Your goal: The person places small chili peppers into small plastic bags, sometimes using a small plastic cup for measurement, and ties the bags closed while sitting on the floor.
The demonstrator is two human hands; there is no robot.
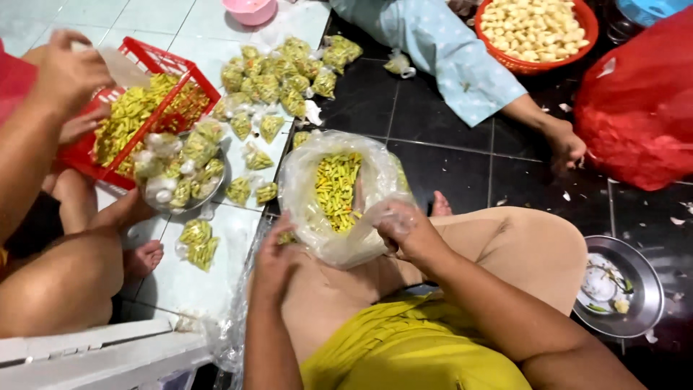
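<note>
A clear bag (339,198) of yellow pieces is rested on the lap; its right rim is pinched by the right hand (404,227); the left hand (278,256) is pressed against its lower left side, grip hidden; the bag's long axis is pointed away from the body.

left hand (274,263): fingers curled, low by lap | right hand (406,230): closed in pinch, forearm angled inward
</note>
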